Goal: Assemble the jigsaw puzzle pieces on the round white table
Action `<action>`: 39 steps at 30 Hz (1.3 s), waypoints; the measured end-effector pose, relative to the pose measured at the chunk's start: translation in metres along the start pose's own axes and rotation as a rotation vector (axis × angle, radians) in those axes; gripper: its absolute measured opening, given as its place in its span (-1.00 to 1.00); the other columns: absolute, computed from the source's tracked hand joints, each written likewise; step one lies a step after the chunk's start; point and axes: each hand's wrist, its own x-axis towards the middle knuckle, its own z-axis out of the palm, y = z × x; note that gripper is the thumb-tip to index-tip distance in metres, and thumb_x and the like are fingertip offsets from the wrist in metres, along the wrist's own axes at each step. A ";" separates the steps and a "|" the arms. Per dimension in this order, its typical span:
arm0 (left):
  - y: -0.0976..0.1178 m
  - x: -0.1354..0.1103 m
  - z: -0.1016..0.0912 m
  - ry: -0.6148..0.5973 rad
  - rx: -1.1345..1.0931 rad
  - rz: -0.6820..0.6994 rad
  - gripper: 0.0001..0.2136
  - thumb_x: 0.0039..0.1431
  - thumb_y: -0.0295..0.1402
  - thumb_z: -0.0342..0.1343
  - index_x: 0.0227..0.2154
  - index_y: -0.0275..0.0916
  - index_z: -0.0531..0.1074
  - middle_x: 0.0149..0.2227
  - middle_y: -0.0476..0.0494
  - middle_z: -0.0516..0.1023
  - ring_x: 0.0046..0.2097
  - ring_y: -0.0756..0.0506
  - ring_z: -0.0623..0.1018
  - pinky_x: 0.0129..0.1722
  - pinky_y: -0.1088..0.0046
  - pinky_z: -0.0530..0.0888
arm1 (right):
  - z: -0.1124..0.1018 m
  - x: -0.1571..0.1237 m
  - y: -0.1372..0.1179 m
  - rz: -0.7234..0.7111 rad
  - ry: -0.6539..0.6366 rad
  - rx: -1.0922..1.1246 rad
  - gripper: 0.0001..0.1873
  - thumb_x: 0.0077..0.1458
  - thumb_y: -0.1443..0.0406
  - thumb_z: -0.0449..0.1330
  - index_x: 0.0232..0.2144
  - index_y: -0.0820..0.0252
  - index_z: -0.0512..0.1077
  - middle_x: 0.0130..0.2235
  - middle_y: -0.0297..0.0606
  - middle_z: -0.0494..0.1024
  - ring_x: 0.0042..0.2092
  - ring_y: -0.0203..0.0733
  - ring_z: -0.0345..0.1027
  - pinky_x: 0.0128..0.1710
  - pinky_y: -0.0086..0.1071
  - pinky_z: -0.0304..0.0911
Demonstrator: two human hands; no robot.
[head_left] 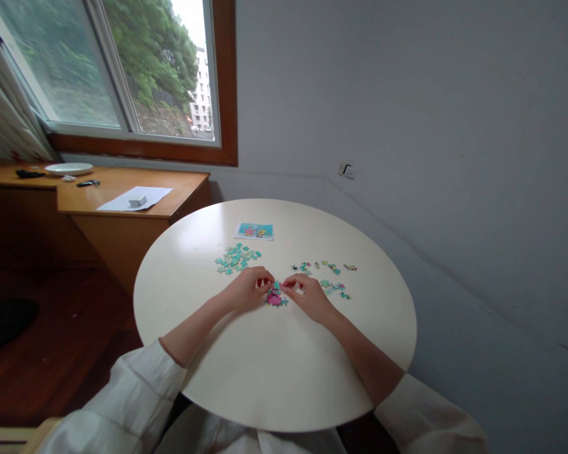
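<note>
A small joined patch of jigsaw puzzle (275, 299), pink and teal, lies on the round white table (265, 372) between my hands. My left hand (251, 287) is pinched at the patch's upper left edge. From the other side, my right hand (307, 292) pinches at its upper right edge, where a puzzle piece shows at the fingertips. Which single piece each hand grips is too small to tell. A heap of teal puzzle pieces (236, 258) sits just beyond my left hand. More loose puzzle pieces (331, 287) are scattered beyond and right of my right hand.
A picture card (255, 231) with coloured figures lies near the table's far side. To the left stands a wooden desk (189, 189) with a white plate (69, 168), a paper sheet (156, 194) and a small white box (137, 200). Walls rise behind and to the right.
</note>
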 end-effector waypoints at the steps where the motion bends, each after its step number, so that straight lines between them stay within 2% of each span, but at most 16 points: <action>1: 0.000 0.000 0.000 0.000 0.002 -0.003 -0.85 0.02 -0.44 -0.03 -0.44 -0.29 0.45 -0.45 -0.07 0.43 -0.44 0.03 0.37 -0.41 0.54 0.31 | 0.000 0.000 0.000 -0.002 0.000 -0.001 -0.92 -0.06 0.28 0.16 -0.50 0.18 0.42 -0.45 -0.30 0.48 -0.40 -0.30 0.27 -0.38 -0.42 0.16; 39: 0.000 0.000 0.001 -0.005 0.005 -0.008 -0.85 0.00 -0.46 -0.03 -0.45 -0.30 0.45 -0.46 -0.06 0.42 -0.44 0.04 0.36 -0.41 0.55 0.30 | 0.000 0.000 -0.002 0.032 -0.021 0.008 -0.94 -0.04 0.35 0.14 -0.50 0.22 0.40 -0.46 -0.31 0.45 -0.42 -0.33 0.24 -0.38 -0.45 0.12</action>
